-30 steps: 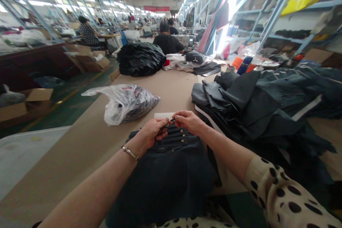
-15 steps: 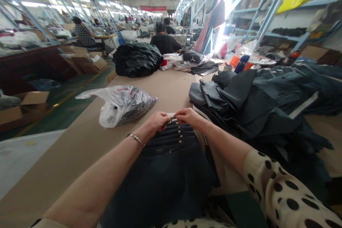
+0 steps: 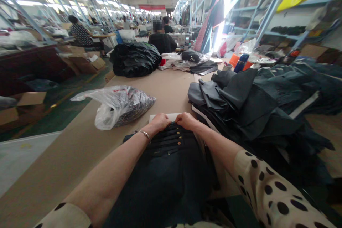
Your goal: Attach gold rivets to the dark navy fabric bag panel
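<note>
Overlapping dark leather-like panels (image 3: 165, 171) lie in front of me, stepped in rows, with small gold metal fittings (image 3: 179, 138) down the right of the rows. At their far edge, my left hand (image 3: 159, 122) is closed, fingertips pinched on the topmost dark panel (image 3: 173, 124). Close beside it on the right, my right hand (image 3: 187, 121) also pinches that panel's edge. The fingertips are partly hidden and the gap between the hands is narrow. Just beyond the hands a flat white sheet (image 3: 153, 117) shows on the table.
A clear plastic bag (image 3: 120, 108) of dark pieces sits left on the brown table (image 3: 171, 92). Heaped dark material (image 3: 240, 103) crowds the right side. Farther back are a dark stack (image 3: 135, 58), a blue cylinder (image 3: 242, 62) and a seated person (image 3: 161, 42).
Both hands have come slightly nearer to me and lower, to the top panel's edge. More of the white sheet shows behind them. The view has shifted slightly.
</note>
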`<state>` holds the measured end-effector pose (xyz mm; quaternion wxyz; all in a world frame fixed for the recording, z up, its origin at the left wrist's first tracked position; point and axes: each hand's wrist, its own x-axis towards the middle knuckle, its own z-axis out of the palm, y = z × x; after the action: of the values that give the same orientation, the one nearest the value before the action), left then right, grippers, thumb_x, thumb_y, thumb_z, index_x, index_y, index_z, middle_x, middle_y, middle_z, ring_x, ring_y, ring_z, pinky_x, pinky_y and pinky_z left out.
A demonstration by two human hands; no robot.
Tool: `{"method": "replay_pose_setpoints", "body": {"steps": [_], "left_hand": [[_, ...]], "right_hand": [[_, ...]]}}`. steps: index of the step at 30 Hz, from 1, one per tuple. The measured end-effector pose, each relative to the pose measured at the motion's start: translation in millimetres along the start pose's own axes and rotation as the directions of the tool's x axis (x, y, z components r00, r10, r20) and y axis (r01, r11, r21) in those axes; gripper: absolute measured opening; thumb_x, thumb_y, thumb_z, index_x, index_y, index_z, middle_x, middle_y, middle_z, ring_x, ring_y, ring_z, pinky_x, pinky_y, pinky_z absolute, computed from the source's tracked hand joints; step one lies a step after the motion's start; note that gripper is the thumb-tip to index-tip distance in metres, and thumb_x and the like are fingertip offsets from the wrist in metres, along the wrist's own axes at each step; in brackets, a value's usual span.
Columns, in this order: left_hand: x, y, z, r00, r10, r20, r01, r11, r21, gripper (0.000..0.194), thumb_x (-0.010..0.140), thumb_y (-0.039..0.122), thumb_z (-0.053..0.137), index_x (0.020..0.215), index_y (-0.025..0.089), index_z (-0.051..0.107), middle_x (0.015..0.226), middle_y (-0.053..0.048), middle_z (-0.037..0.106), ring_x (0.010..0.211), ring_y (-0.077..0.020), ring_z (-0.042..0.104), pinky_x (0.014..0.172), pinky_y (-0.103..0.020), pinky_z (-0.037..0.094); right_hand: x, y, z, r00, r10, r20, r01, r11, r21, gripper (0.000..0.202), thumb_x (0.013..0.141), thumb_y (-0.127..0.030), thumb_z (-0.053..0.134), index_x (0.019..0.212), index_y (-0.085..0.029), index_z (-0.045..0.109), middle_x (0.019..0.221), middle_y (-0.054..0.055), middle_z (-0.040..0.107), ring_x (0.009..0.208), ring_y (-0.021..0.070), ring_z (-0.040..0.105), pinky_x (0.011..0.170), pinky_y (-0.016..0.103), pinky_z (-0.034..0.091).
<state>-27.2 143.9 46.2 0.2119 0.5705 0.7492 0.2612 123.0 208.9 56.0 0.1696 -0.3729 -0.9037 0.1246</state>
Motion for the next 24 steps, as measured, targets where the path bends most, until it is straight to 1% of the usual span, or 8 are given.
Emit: {"method": "replay_pose_setpoints", "body": {"steps": [4, 9, 13, 16, 18, 20, 22, 24], "left_hand": [[-2, 1, -2.4, 1.000, -0.007, 0.005, 0.007, 0.997, 0.070, 0.029, 0.086, 0.035, 0.060, 0.067, 0.013, 0.057, 0.056, 0.004, 0.051, 0.052, -0.0103, 0.049, 0.056, -0.025, 0.044], [-7, 3, -7.1, 0.999, -0.033, -0.015, 0.035, 0.993, 0.116, 0.027, 0.086, 0.033, 0.061, 0.068, 0.013, 0.058, 0.061, 0.002, 0.055, 0.059, -0.0119, 0.054, 0.063, -0.027, 0.047], [-13, 2, -12.8, 0.998, -0.038, -0.041, 0.041, 0.995, 0.095, 0.025, 0.085, 0.030, 0.061, 0.068, 0.013, 0.058, 0.058, 0.003, 0.053, 0.054, -0.0109, 0.051, 0.059, -0.026, 0.045], [-20, -4, -22.5, 0.996, -0.024, -0.082, 0.027, 0.999, 0.040, 0.024, 0.085, 0.026, 0.059, 0.066, 0.012, 0.058, 0.050, 0.005, 0.047, 0.046, -0.0095, 0.044, 0.052, -0.023, 0.039], [-26, -10, -30.1, 0.993, -0.014, -0.118, 0.012, 1.000, -0.018, 0.023, 0.085, 0.023, 0.056, 0.065, 0.012, 0.059, 0.043, 0.006, 0.042, 0.041, -0.0091, 0.041, 0.048, -0.022, 0.034], [-33, -17, -35.4, 0.989, -0.004, -0.145, -0.010, 0.996, -0.090, 0.023, 0.083, 0.024, 0.054, 0.065, 0.012, 0.060, 0.039, 0.006, 0.038, 0.038, -0.0088, 0.038, 0.044, -0.022, 0.028], [-41, -23, -36.4, 0.988, 0.010, -0.153, -0.037, 0.985, -0.171, 0.023, 0.081, 0.029, 0.054, 0.065, 0.013, 0.059, 0.038, 0.006, 0.037, 0.037, -0.0085, 0.036, 0.042, -0.022, 0.026], [-49, -27, -32.9, 0.989, 0.025, -0.145, -0.061, 0.967, -0.247, 0.025, 0.079, 0.034, 0.054, 0.064, 0.014, 0.057, 0.038, 0.006, 0.037, 0.036, -0.0086, 0.036, 0.040, -0.021, 0.024]], "right_hand": [[0, -5, 1, 1.000, 0.027, 0.014, -0.026, 0.994, -0.106, 0.021, 0.070, -0.010, 0.060, 0.082, -0.020, 0.073, 0.081, 0.004, 0.071, 0.081, 0.0181, 0.063, 0.071, 0.023, 0.044], [3, -6, 3, 0.999, 0.045, 0.029, -0.039, 0.984, -0.174, 0.015, 0.071, -0.014, 0.059, 0.078, -0.020, 0.071, 0.082, 0.004, 0.071, 0.081, 0.0194, 0.063, 0.067, 0.024, 0.043], [5, -4, -1, 0.999, 0.026, 0.030, -0.020, 0.983, -0.182, 0.014, 0.072, -0.013, 0.059, 0.079, -0.020, 0.070, 0.079, 0.003, 0.070, 0.078, 0.0166, 0.063, 0.066, 0.022, 0.043], [-8, -10, -9, 1.000, -0.019, -0.006, 0.017, 0.982, -0.186, 0.018, 0.079, -0.014, 0.054, 0.089, -0.018, 0.069, 0.087, 0.005, 0.069, 0.083, 0.0165, 0.062, 0.071, 0.023, 0.043], [-27, -17, -15, 0.996, -0.079, -0.029, 0.071, 0.979, -0.193, 0.021, 0.086, -0.016, 0.049, 0.095, -0.018, 0.067, 0.097, 0.006, 0.067, 0.089, 0.0172, 0.060, 0.077, 0.025, 0.043], [-52, -26, -17, 0.984, -0.177, 0.013, 0.177, 0.966, -0.188, 0.017, 0.088, -0.019, 0.050, 0.094, -0.021, 0.066, 0.100, 0.004, 0.065, 0.092, 0.0162, 0.058, 0.081, 0.025, 0.042], [-75, -33, -14, 0.938, -0.325, 0.119, 0.343, 0.919, -0.195, 0.010, 0.087, -0.023, 0.057, 0.093, -0.023, 0.066, 0.096, 0.002, 0.063, 0.093, 0.0159, 0.058, 0.082, 0.024, 0.042], [-93, -38, -5, 0.870, -0.439, 0.224, 0.487, 0.835, -0.257, 0.011, 0.084, -0.027, 0.063, 0.094, -0.021, 0.065, 0.094, 0.004, 0.062, 0.093, 0.0187, 0.057, 0.083, 0.027, 0.044]]}}
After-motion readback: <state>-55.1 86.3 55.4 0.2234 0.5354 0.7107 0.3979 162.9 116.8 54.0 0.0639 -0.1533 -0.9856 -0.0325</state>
